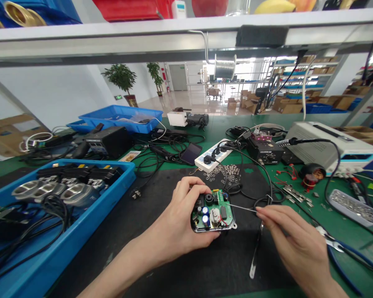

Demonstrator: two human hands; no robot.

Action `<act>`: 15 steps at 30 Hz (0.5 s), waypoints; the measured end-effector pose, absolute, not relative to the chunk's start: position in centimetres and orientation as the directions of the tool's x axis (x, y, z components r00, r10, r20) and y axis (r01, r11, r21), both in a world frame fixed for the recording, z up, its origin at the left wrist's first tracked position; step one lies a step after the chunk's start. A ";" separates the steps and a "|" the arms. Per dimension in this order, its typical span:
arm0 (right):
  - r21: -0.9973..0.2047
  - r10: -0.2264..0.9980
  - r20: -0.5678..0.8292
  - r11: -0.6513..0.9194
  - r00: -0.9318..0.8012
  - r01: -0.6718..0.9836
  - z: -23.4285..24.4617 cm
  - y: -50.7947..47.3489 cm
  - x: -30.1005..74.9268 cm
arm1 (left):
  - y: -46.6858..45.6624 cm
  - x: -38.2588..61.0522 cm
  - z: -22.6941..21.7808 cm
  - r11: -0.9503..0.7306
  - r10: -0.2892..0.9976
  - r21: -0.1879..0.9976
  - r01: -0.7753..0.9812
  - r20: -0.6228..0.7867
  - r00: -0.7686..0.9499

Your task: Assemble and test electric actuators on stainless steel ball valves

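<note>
My left hand [186,211] is wrapped around a green circuit board [219,203] seated in a dark housing with a small eyelet at its right corner. Blue-sided capacitors, a round black part and a short red wire show on the board. Between the fingertips of my right hand [294,240] is a thin metal rod [244,207], whose far end reaches over the board's right side; whether it touches is unclear. Below the board's right side, a slim tool with a silver tip [253,269], perhaps tweezers, lies on the black mat [161,265].
At left stands a blue bin [124,165] of metal-headed units with black cables. Behind the hands are small metal rings [226,174] and a power strip [213,155]. To the right are pliers [335,244], a tray of small parts [354,207] and a bench instrument [326,142].
</note>
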State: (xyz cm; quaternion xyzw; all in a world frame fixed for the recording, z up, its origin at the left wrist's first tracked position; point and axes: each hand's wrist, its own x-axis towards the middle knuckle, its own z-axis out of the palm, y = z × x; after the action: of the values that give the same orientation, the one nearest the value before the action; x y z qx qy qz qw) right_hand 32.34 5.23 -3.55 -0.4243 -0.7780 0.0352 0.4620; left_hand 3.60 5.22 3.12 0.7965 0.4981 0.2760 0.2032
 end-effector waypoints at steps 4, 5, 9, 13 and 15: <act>-0.523 0.802 0.580 0.502 -0.144 0.689 -5.7 4.4 34.8 | 4.8 3.9 2.5 -0.389 0.920 0.645 0.658 0.245 0.304; -0.492 0.812 0.563 0.478 -0.152 0.727 -6.4 4.1 35.3 | 4.6 4.3 2.2 -0.372 0.928 0.655 0.658 0.251 0.275; -0.223 0.777 0.544 0.497 -0.316 0.839 -9.4 3.3 36.8 | 3.4 6.4 0.9 -0.262 0.954 0.680 0.685 0.289 0.079; -0.072 0.771 0.503 0.489 -0.392 0.869 -10.0 2.8 36.6 | 2.4 6.9 0.2 -0.287 0.939 0.669 0.686 0.340 0.062; -0.096 0.750 0.543 0.503 -0.378 0.859 -8.6 2.6 35.6 | 2.1 6.6 0.0 -0.307 0.936 0.680 0.667 0.342 0.081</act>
State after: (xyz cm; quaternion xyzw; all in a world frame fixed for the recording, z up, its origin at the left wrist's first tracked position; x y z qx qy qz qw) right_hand 35.57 2.57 -8.64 -0.4884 -0.8238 -0.1012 0.2694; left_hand 6.55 2.09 -0.03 0.7136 0.5614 0.3796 0.1775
